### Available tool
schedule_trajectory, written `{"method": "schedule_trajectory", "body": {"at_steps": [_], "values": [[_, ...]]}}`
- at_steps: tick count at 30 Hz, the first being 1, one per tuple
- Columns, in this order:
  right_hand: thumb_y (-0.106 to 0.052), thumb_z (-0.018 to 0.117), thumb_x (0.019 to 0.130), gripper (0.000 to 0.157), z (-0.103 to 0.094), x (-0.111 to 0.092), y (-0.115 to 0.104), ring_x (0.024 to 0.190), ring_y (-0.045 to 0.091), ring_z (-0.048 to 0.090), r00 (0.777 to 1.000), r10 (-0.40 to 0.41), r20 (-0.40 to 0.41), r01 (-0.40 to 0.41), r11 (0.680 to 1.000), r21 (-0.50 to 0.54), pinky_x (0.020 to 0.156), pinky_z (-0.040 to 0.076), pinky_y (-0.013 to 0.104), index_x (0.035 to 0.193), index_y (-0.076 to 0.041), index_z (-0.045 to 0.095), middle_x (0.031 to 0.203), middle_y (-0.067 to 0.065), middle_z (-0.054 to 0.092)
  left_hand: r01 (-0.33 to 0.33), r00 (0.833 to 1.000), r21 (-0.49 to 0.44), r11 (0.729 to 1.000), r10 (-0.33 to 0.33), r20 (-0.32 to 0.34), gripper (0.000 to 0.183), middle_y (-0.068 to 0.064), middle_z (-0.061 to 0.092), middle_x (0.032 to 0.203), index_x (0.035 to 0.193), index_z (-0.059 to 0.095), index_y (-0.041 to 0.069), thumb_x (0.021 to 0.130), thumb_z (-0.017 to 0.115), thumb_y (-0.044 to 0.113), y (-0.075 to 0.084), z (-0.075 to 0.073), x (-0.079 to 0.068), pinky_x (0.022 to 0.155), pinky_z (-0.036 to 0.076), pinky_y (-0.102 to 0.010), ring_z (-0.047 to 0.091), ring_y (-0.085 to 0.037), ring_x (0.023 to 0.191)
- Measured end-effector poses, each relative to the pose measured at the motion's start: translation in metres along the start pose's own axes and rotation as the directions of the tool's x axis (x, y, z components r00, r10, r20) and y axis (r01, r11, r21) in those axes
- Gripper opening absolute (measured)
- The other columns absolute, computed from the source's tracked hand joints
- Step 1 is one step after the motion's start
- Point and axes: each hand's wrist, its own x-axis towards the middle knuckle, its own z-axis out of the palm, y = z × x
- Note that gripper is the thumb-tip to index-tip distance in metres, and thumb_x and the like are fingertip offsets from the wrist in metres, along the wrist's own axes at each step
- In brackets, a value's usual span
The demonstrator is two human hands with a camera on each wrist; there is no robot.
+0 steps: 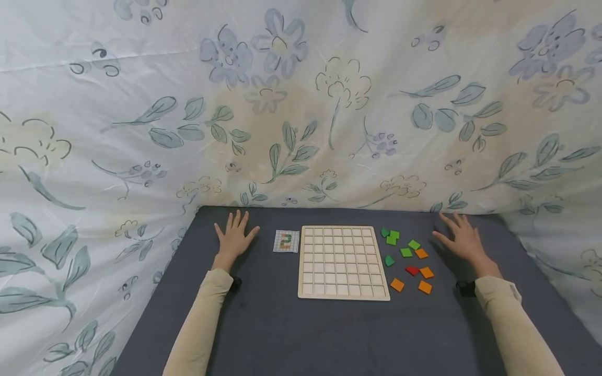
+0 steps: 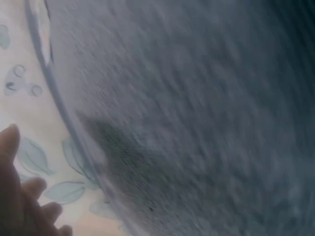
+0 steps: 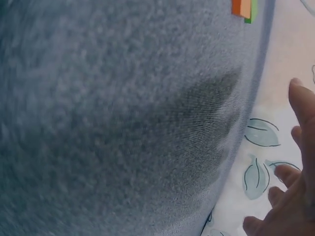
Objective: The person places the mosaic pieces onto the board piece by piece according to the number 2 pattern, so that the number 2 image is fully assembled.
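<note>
Both hands lie flat with fingers spread, holding nothing, on the dark grey desk [image 1: 291, 334]: left hand [image 1: 233, 237] beside a small patterned card [image 1: 286, 241], right hand [image 1: 461, 237] near scattered green, orange and red tiles [image 1: 410, 259]; pale wooden grid board [image 1: 342, 262] between them.

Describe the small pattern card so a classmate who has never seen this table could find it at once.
Start at the wooden grid board in the middle of the dark table. Just off its upper left corner, toward the left hand, lies the pattern card. Unlike the loose coloured tiles opposite, it is flat white printed paper.
</note>
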Motion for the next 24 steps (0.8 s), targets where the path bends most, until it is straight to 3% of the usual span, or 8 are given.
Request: {"method": "schedule_trajectory", "body": {"at_steps": [11,24], "values": [[-0.041,0.051,0.095,0.067,0.003,-0.008,-0.002,0.123,0.062,0.018,0.985,-0.018,0.170,-0.008,0.989,0.149,0.092,0.018,0.075,0.140,0.005,0.033,0.140,0.043,0.017,-0.044,0.997,-0.085,0.995,0.049,0.054,0.072,-0.018,0.018,0.153,0.148,0.027,0.013,0.091,0.049,0.051,0.021,-0.003,-0.016,0.103,-0.007,-0.071,0.009,-0.041,0.140],[-0.035,0.057,0.093,0.059,0.004,-0.022,-0.008,0.121,0.056,0.028,0.981,-0.049,0.186,0.017,0.985,0.170,0.093,0.024,0.071,0.135,0.004,0.043,0.135,0.037,0.033,-0.076,0.992,-0.156,0.985,0.090,0.083,0.065,-0.019,0.027,0.149,0.145,0.034,0.016,0.091,0.052,0.047,0.041,-0.005,-0.033,0.104,0.002,-0.072,0.019,-0.041,0.138]]}}
